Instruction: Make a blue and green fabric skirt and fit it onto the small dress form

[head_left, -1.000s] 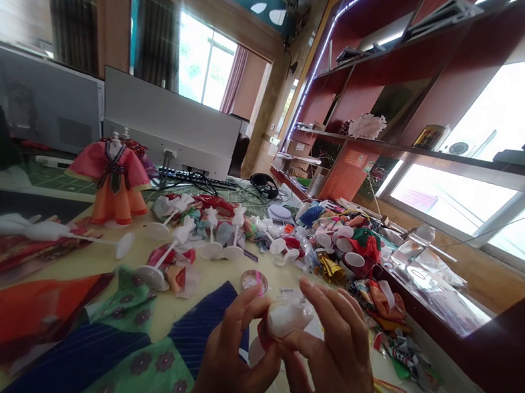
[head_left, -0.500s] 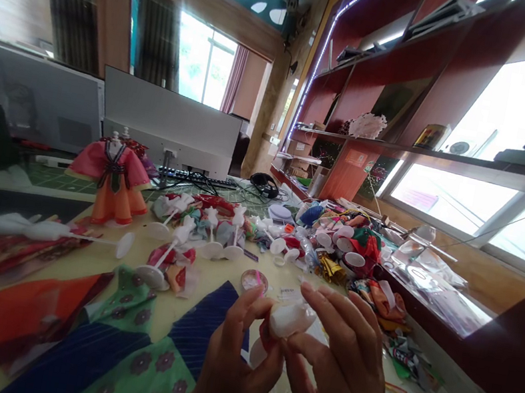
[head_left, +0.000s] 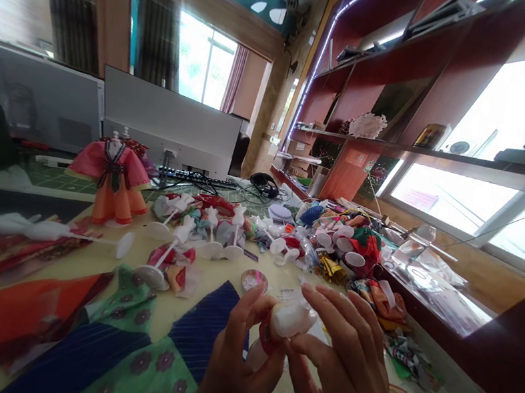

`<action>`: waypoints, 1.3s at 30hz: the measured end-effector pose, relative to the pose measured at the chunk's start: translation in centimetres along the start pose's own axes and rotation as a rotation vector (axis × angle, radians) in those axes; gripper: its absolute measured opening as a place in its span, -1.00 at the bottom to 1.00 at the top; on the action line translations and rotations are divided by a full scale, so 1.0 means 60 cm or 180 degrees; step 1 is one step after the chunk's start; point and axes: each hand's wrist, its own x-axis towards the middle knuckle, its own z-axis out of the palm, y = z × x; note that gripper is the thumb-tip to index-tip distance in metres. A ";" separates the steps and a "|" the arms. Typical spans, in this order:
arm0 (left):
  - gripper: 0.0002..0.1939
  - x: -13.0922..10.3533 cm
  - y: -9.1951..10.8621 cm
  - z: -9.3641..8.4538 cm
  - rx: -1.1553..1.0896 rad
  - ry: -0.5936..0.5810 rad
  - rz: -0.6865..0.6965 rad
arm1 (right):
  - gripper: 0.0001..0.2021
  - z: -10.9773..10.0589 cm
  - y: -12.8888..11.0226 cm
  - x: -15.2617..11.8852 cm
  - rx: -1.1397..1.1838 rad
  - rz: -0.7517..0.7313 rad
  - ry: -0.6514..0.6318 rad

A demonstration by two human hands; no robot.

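Both hands are together over the near right part of the table, around a small white mannequin (head_left: 290, 322), seen nearly end on. My left hand (head_left: 247, 356) pinches its left side between thumb and fingers, where a strip of red cloth (head_left: 267, 334) shows. My right hand (head_left: 340, 359) has its thumb and fingertips against the right side, with the upper fingers stretched over it. A pale round shape (head_left: 257, 356), perhaps the stand's base, is partly hidden behind my left hand. Beyond the hands lies a small round dish (head_left: 254, 281) with a pink item in it.
Navy striped cloth (head_left: 208, 316), green flowered cloth (head_left: 145, 372) and orange cloth (head_left: 12, 315) lie at the left. Several white mannequins on stands (head_left: 173, 248) are farther back, near a dressed figure (head_left: 110, 180). A fabric heap (head_left: 336, 237) fills the back right; a monitor (head_left: 168, 122) stands behind.
The mannequin has turned slightly in the fingers, and more of the red cloth shows on its left side. Both hands have shifted a little to the right; the table things are unmoved.
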 end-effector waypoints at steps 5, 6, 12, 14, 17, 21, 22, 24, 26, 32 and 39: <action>-0.36 -0.003 -0.003 0.001 -0.0056 0.0036 -0.0005 | -0.91 -0.001 0.002 0.001 0.0007 -0.0046 -0.0012; -0.36 -0.003 -0.003 0.001 -0.0062 0.0037 0.0012 | -0.91 -0.001 0.002 0.001 0.0009 -0.0052 -0.0017; -0.32 -0.004 -0.004 0.002 -0.0085 0.0042 0.0095 | -0.89 -0.002 0.004 0.001 0.0054 -0.0065 -0.0048; -0.35 -0.002 -0.003 0.002 -0.0183 0.0017 0.0081 | -0.87 -0.003 0.007 0.000 0.0130 -0.0022 -0.0117; -0.37 0.002 0.000 0.003 -0.0332 -0.0071 0.0052 | -0.84 -0.005 0.012 -0.001 0.0266 0.0061 -0.0238; -0.37 0.007 0.003 0.004 -0.0354 -0.0067 0.0063 | -0.84 -0.007 0.016 -0.001 0.0325 0.0112 -0.0322; -0.37 0.007 0.004 0.005 -0.0339 -0.0060 0.0074 | -0.84 -0.007 0.016 -0.001 0.0322 0.0115 -0.0333; -0.37 0.007 0.003 0.007 -0.0323 -0.0060 0.0072 | -0.83 -0.009 0.017 0.000 0.0308 0.0117 -0.0341; -0.38 0.007 0.002 0.009 -0.0334 -0.0055 0.0048 | -0.83 -0.009 0.018 0.001 0.0280 0.0095 -0.0307; -0.37 0.004 0.000 0.010 -0.0426 -0.0074 -0.0017 | -0.84 -0.009 0.020 0.002 0.0168 0.0067 -0.0287; -0.39 0.008 -0.001 0.014 -0.0516 -0.0168 -0.0303 | -0.83 -0.011 0.021 0.008 0.0149 0.0102 -0.0284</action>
